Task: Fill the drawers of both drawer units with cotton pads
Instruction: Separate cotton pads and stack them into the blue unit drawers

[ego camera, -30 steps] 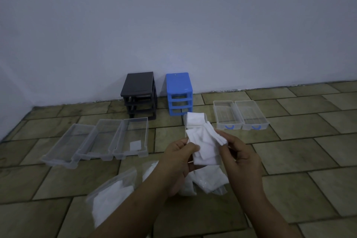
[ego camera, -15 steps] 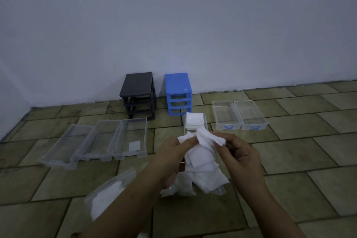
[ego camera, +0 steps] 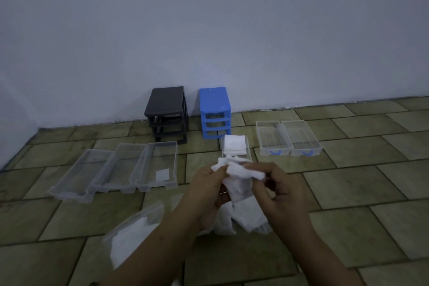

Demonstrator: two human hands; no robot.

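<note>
Two hands on one clump of cotton pads [ego camera: 239,176] right now, so here's where I'm at. My left hand [ego camera: 206,195] has its fingers curled round the left end of the stack, and my right hand [ego camera: 282,193] is pinching the right end between thumb and fingertips. Neither hand is loose; both are closed on the pads, held up over the floor [ego camera: 359,183].

What matters for the next bit, I reckon: the drawer I'm loading [ego camera: 248,146] sits just past my fingers, straight ahead on the far side, with its long side running away from me toward the blue drawer unit [ego camera: 214,112]. It already has a neat white stack [ego camera: 234,145] at its far end, so the near half looks like the spot to drop these. Both hands look about equally close to it.

Still empty: two clear drawers with blue handles [ego camera: 289,144] off to the right. The three clear drawers [ego camera: 116,169] on the left are mostly bare too, though the rightmost holds one small white square. The black drawer unit [ego camera: 168,114] stands by the wall. Bags of pads [ego camera: 132,234] lie near me.
</note>
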